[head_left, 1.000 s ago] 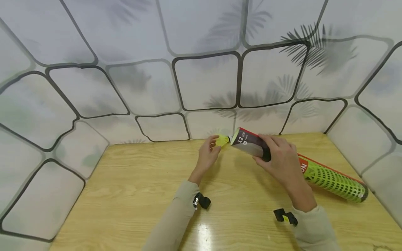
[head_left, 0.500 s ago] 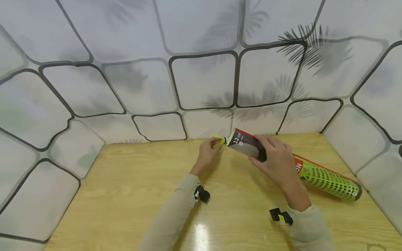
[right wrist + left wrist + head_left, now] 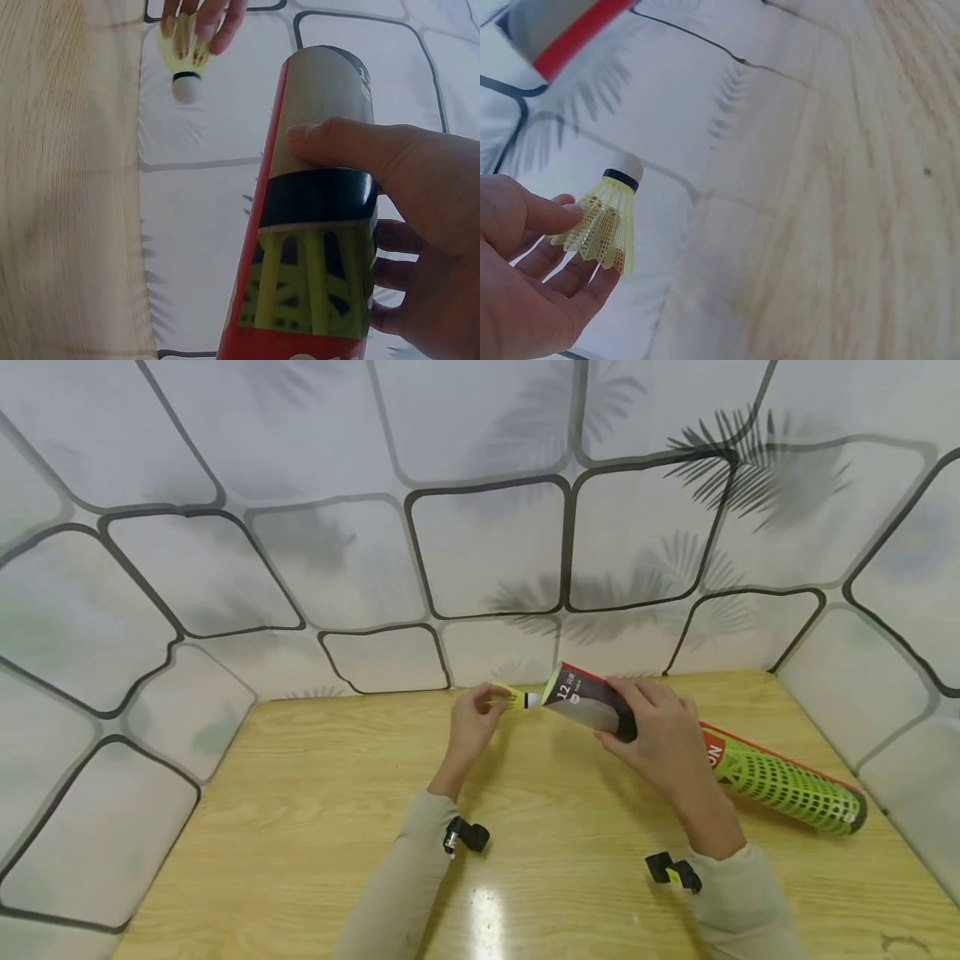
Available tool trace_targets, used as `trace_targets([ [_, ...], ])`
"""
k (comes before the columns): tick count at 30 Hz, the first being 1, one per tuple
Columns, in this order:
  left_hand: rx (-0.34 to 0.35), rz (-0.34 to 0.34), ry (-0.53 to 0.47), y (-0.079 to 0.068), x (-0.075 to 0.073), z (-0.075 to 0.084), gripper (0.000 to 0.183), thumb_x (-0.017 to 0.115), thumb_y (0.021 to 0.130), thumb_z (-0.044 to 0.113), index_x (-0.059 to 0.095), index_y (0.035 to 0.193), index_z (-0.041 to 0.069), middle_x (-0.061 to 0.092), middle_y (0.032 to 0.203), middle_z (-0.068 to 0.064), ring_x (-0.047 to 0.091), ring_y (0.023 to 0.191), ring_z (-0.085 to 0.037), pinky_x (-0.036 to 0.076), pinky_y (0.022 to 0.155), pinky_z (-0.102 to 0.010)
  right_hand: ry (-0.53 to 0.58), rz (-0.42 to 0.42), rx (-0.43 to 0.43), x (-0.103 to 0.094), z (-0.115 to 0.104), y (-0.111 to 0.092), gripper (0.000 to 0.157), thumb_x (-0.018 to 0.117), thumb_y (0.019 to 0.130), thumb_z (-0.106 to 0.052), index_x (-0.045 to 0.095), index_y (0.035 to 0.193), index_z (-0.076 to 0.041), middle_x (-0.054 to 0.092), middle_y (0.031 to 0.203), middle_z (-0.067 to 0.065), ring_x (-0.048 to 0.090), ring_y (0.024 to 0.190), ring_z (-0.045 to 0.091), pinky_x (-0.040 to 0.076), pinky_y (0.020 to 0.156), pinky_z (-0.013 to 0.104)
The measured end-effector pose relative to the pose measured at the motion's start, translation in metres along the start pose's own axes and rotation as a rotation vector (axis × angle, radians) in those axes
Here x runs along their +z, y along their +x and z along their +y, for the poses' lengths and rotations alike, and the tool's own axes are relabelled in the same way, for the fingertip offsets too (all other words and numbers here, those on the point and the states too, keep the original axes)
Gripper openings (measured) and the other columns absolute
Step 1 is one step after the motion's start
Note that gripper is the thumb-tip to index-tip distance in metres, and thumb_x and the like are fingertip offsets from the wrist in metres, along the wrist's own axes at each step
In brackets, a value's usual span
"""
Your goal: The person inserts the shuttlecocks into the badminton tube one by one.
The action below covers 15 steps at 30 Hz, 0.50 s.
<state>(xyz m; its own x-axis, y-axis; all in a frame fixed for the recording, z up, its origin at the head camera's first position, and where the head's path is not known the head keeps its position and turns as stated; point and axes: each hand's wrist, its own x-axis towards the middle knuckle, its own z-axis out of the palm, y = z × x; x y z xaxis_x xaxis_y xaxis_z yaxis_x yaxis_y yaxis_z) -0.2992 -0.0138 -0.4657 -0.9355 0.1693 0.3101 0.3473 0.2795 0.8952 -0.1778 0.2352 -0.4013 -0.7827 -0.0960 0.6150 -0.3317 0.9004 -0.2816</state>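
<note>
My left hand (image 3: 474, 714) pinches a yellow shuttlecock (image 3: 600, 225) by its skirt, thumb on one side and fingers on the other. Its white cork and black band point at the mouth of a shuttlecock tube (image 3: 588, 702). In the right wrist view the cork hangs apart from the tube. My right hand (image 3: 663, 743) grips that tube near its mouth end, thumb (image 3: 330, 142) across the grey label. The tube slants, its mouth raised to the left and its green far end low at the right. The inside of the mouth is hidden.
A pale wooden table (image 3: 337, 777) lies under both hands. Patterned fabric walls (image 3: 487, 552) rise behind it and at both sides. Each wrist carries a small black camera, one of them the left wrist camera (image 3: 467, 835).
My left hand has drawn left with the shuttlecock, and its white cork now shows more fully outside the tube's mouth. The right hand and tube stay nearly in place.
</note>
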Motion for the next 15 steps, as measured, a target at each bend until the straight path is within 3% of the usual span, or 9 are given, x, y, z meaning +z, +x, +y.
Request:
trace_targets([
  [3, 0.01, 0.019, -0.033, -0.007, -0.012, 0.008, 0.013, 0.07, 0.093, -0.005, 0.074, 0.106, -0.001, 0.075, 0.107, -0.016, 0.071, 0.086, -0.034, 0.055, 0.071, -0.027, 0.005, -0.008, 0.0, 0.002, -0.002, 0.0, 0.072, 0.096, 0.069, -0.019, 0.064, 0.132, -0.006, 0.067, 0.12, 0.019, 0.062, 0.111, 0.041, 0.045, 0.084, 0.065],
  [7, 0.033, 0.026, -0.066, -0.014, -0.027, 0.02, 0.014, 0.07, 0.094, -0.006, 0.073, 0.107, -0.003, 0.074, 0.105, -0.018, 0.064, 0.072, -0.022, 0.047, 0.062, -0.02, 0.008, -0.011, -0.002, 0.003, -0.004, 0.0, 0.072, 0.096, 0.069, -0.019, 0.064, 0.133, -0.008, 0.066, 0.12, 0.017, 0.063, 0.109, 0.04, 0.044, 0.084, 0.065],
  [9, 0.047, 0.027, -0.082, -0.016, -0.034, 0.026, 0.014, 0.069, 0.093, -0.007, 0.073, 0.107, -0.003, 0.074, 0.104, -0.018, 0.063, 0.07, -0.013, 0.048, 0.062, -0.02, 0.008, -0.011, -0.008, 0.004, -0.004, -0.001, 0.073, 0.096, 0.069, -0.018, 0.064, 0.133, -0.008, 0.066, 0.12, 0.017, 0.062, 0.109, 0.041, 0.044, 0.084, 0.065],
  [15, 0.071, 0.066, -0.136, -0.021, -0.057, 0.041, 0.015, 0.07, 0.093, -0.007, 0.072, 0.108, -0.005, 0.074, 0.107, -0.022, 0.064, 0.073, -0.009, 0.048, 0.067, -0.02, 0.001, -0.03, -0.01, 0.006, -0.008, -0.001, 0.074, 0.096, 0.069, -0.018, 0.063, 0.134, -0.008, 0.066, 0.122, 0.018, 0.061, 0.111, 0.042, 0.044, 0.087, 0.066],
])
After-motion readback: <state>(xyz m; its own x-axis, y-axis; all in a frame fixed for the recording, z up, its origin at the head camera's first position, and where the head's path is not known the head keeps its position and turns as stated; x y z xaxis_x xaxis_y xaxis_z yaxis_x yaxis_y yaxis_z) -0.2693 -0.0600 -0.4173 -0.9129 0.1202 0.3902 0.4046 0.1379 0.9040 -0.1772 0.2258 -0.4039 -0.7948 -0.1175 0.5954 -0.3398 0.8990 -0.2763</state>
